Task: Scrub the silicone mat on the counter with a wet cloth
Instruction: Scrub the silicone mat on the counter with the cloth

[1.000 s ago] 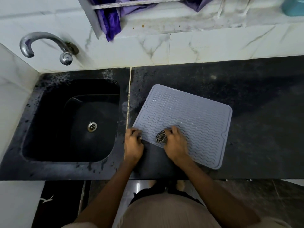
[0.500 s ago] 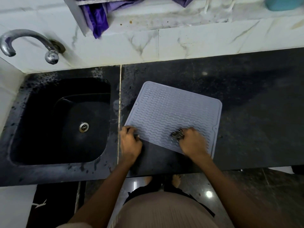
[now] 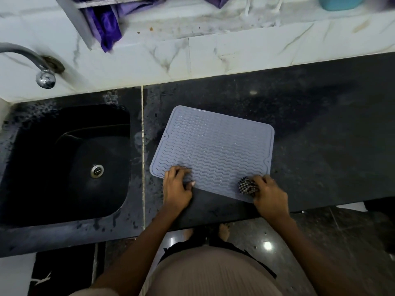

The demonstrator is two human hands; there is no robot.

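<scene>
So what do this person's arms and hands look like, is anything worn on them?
Both forearms are bare as far as the view shows, with no sleeves, gloves, watch or bracelets visible. The left hand and right hand show no rings that I can make out. A pale thumbnail shows on the left one.

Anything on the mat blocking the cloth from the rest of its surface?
Nothing visible. The right hand holds the cloth at the mat's near right corner. The left hand rests on the near left edge; the ridged surface beyond is bare.
</scene>
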